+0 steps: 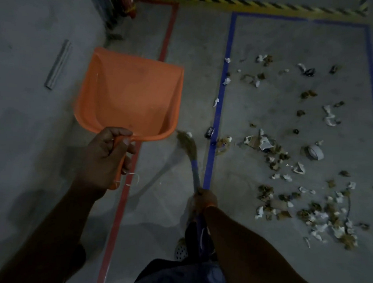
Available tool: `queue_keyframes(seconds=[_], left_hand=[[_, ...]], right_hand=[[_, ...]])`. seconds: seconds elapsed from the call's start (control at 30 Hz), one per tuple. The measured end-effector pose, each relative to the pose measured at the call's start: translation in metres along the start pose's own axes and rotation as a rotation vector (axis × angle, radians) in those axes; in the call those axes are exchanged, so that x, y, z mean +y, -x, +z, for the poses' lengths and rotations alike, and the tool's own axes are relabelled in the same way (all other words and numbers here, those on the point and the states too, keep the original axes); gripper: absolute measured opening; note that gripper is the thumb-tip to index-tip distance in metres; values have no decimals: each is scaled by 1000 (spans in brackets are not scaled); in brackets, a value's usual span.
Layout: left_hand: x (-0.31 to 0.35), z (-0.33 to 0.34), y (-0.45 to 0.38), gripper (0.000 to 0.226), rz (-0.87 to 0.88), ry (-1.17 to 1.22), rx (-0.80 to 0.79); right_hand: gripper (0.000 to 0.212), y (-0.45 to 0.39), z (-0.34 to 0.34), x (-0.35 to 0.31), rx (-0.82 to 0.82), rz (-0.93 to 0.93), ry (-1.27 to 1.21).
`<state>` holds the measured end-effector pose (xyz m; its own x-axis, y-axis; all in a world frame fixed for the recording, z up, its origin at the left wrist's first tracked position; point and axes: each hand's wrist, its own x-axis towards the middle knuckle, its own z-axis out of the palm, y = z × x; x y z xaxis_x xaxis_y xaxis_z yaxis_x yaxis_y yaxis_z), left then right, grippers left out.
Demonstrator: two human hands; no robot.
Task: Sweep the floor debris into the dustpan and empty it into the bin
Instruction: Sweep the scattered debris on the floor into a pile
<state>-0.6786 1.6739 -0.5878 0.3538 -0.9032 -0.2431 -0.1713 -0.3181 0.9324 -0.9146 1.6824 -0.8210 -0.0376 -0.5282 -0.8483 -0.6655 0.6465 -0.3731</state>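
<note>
My left hand grips the handle of an orange dustpan, held up over the floor with nothing inside it. My right hand grips the blue handle of a small broom, whose straw head touches the floor just left of the blue tape line. Debris of torn white paper, brown scraps and a roll of tape lies scattered on the concrete floor inside the blue rectangle at the right. No bin is in view.
A red tape line runs under the dustpan, a blue tape rectangle frames the debris, and yellow-black hazard tape marks the far edge. A metal bar lies at the left. My foot stands below the broom.
</note>
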Motion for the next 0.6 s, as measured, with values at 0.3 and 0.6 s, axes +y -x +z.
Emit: queue_keyframes(seconds=[0.3, 0.6], left_hand=[[38, 69, -63, 12, 60, 14, -195], [61, 98, -113, 14, 126, 29, -319]], right_hand=[[16, -29, -117, 29, 315, 157, -324], [30, -33, -124, 5, 391, 23, -346]])
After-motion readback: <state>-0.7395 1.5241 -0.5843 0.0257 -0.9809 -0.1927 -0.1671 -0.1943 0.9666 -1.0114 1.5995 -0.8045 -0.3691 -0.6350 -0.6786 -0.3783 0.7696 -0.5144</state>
